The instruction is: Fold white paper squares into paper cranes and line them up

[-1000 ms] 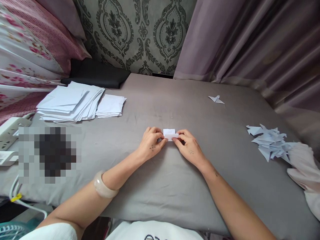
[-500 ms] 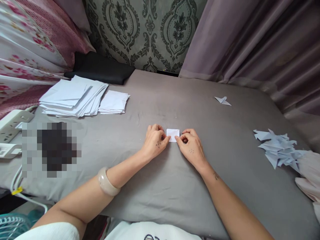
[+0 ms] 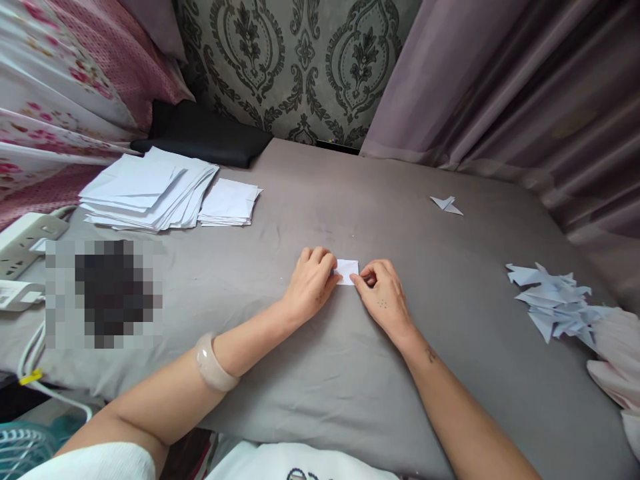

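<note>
A small folded square of white paper [image 3: 348,271] lies on the grey cloth in front of me, between my hands. My left hand [image 3: 313,280] is closed at its left edge, thumb and fingers pinching the paper and covering that side. At the lower right corner, the thumb of my right hand [image 3: 384,293] rests on the paper, its fingers curled in a pinch. Some of the fingertips are hidden behind the hands.
Large white sheets [image 3: 145,187] and a smaller paper stack [image 3: 230,202] lie back left. One folded paper bird [image 3: 447,205] sits back right; several more form a pile [image 3: 557,300] at the right. A power strip [image 3: 30,243] is at the left edge, beside a blurred-out patch.
My left hand has turned over slightly and shifted onto the paper's left edge, covering more of it. My right hand has stayed nearly in place.
</note>
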Action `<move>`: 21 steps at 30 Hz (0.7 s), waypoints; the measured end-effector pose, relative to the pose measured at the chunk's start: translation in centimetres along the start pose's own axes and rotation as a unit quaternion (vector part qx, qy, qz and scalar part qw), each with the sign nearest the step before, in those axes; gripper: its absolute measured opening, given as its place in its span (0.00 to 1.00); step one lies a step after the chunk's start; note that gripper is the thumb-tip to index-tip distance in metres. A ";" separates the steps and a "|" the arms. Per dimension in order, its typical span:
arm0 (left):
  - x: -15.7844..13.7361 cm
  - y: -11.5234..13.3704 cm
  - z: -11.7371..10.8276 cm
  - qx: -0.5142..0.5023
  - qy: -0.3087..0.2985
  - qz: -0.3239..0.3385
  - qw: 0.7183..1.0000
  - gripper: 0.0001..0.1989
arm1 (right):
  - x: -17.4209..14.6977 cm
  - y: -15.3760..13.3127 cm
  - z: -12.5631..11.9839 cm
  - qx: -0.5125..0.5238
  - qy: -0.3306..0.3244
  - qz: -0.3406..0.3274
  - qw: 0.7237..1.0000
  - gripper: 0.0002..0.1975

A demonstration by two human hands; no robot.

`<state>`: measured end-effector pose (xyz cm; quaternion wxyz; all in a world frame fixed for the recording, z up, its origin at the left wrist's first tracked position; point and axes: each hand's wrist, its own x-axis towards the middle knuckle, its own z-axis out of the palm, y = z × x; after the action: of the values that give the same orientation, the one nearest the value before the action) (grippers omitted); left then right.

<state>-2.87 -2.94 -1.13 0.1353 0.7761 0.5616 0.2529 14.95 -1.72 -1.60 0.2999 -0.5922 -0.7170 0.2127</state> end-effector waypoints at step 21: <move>-0.6 -0.2 -1.0 0.135 -0.035 0.152 0.978 0.17 | -1.2 -0.2 -1.7 -0.104 -0.062 -0.176 0.977 0.16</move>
<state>-3.75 -3.46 -0.52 0.0082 0.8718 0.4612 0.1651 16.06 -3.02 -0.45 0.2241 -0.4708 -0.8452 0.1171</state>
